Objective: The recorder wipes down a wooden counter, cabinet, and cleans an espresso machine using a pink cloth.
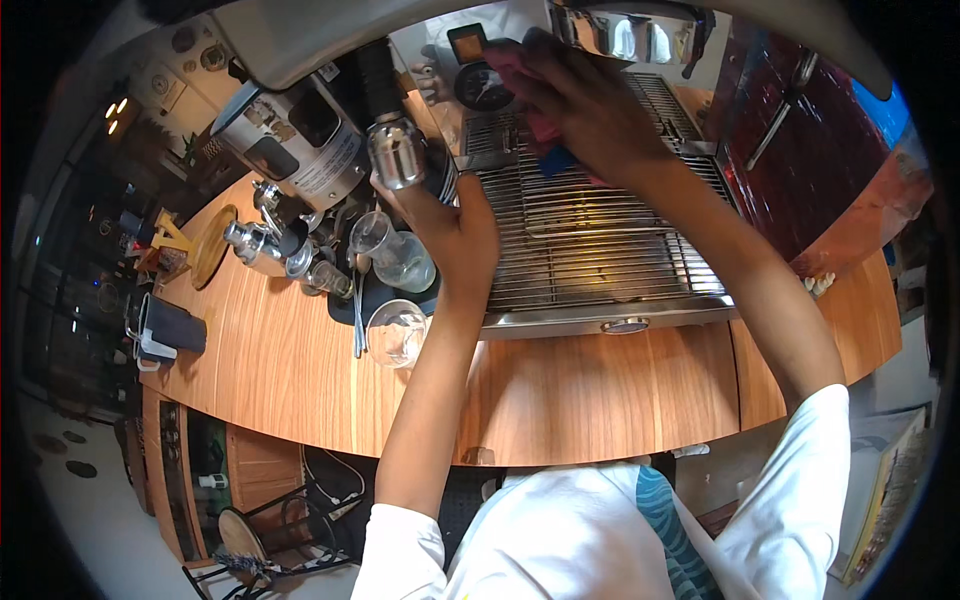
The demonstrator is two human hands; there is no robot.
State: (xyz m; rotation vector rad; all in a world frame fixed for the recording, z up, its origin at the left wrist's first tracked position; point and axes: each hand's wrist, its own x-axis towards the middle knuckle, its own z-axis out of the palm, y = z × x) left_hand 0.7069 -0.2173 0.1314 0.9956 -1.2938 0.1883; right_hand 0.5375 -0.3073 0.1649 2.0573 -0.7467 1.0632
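A metal espresso machine with a wire drip grate [585,262] stands before me on a wooden counter. My right hand [592,112] presses a pink cloth [544,124] against the machine's front, beside a round black gauge [484,86]. A small blue patch [556,161] shows under the cloth. My left hand [450,225] is raised at the grate's left edge, by a shiny metal cylinder with a black upper part [396,154]; its fingers are partly hidden behind that cylinder, so I cannot tell whether they grip it.
Left of the grate stand clear plastic cups [412,262], a glass [396,334], long spoons [359,315] and a metal shaker [255,244]. Farther left are a round wooden tray [214,247] and a dark pitcher [172,326]. A reddish film-covered panel [795,150] rises at the right.
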